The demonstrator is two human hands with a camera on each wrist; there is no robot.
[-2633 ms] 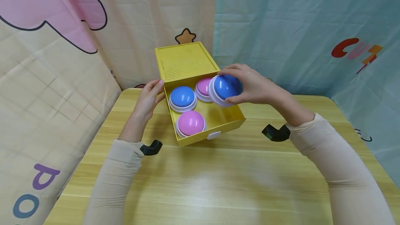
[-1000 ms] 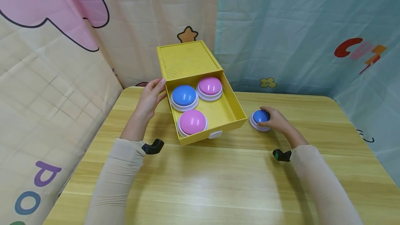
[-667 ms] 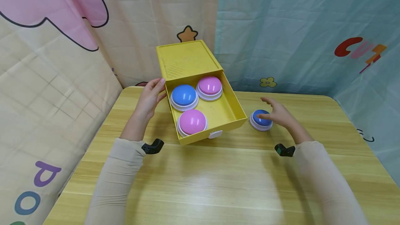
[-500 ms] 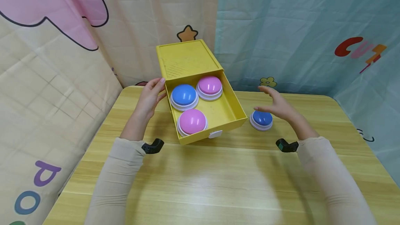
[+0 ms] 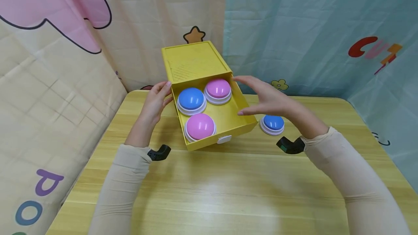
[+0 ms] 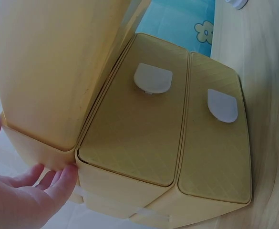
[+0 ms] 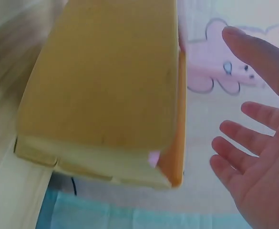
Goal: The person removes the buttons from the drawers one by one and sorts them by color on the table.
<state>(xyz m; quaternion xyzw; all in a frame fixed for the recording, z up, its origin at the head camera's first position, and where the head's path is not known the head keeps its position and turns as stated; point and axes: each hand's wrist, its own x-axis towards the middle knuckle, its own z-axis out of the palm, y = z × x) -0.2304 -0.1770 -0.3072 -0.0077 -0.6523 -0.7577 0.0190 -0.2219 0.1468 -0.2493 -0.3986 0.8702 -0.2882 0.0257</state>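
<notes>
A yellow drawer cabinet point(image 5: 196, 61) stands on the table with its top drawer point(image 5: 226, 119) pulled out. Inside lie a blue dome button point(image 5: 191, 98) and two pink ones, a front pink button point(image 5: 200, 126) and a rear pink button point(image 5: 218, 88), all on white bases. My left hand point(image 5: 153, 104) holds the cabinet's front left corner; in the left wrist view its fingers point(image 6: 58, 183) touch the side edge. My right hand point(image 5: 266, 97) hovers over the drawer's right wall, thumb and fingers spread, holding nothing. Another blue button point(image 5: 273, 123) sits on the table right of the drawer.
Two shut lower drawers, the middle drawer point(image 6: 129, 119) and the bottom drawer point(image 6: 215, 148), have white tab handles. The wooden table point(image 5: 212, 191) reaches towards me. Printed curtains point(image 5: 287, 28) hang behind it and along the sides.
My right hand carried a blue button out of the drawer, set it on the table to the right, let go, rose and came back left over the drawer. My left hand stayed at the cabinet.
</notes>
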